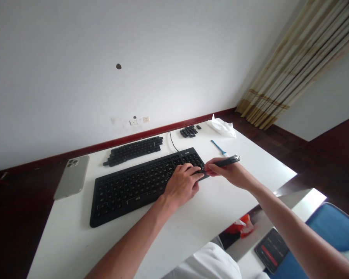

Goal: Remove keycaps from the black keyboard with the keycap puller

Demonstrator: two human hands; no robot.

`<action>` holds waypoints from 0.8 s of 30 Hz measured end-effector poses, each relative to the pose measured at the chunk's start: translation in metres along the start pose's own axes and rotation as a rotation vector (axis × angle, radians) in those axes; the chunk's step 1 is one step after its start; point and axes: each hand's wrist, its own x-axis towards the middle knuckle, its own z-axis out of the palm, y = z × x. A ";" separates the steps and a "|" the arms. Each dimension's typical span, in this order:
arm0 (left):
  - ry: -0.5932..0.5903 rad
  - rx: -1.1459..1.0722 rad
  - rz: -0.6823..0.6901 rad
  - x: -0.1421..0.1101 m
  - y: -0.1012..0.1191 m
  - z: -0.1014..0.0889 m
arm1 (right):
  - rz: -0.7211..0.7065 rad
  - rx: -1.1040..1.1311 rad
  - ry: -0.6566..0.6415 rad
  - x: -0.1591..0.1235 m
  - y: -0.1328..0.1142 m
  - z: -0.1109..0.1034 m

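A black keyboard (133, 186) lies on the white table (192, 221). My left hand (182, 184) rests on its right end, fingers curled over the number-pad keys. My right hand (231, 173) is closed round a dark pen-like tool (228, 161), whose tip meets the keyboard's right edge beside my left fingers. Behind the keyboard lies a row of loose black keycaps (133, 150), and a smaller cluster of keycaps (189, 131) sits further right.
A silver phone (71, 177) lies face down on the table's left edge. A blue brush (218, 147) and a crumpled white tissue (221, 127) lie at the back right. A second phone (272, 251) rests low right near a blue seat (328, 232).
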 end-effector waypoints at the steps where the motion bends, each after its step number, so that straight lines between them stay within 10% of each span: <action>1: -0.002 -0.001 0.004 0.000 0.000 -0.001 | -0.007 0.018 0.024 -0.001 0.002 0.003; 24: -0.017 -0.039 -0.016 0.001 0.000 -0.002 | -0.014 0.009 0.249 -0.007 0.028 0.014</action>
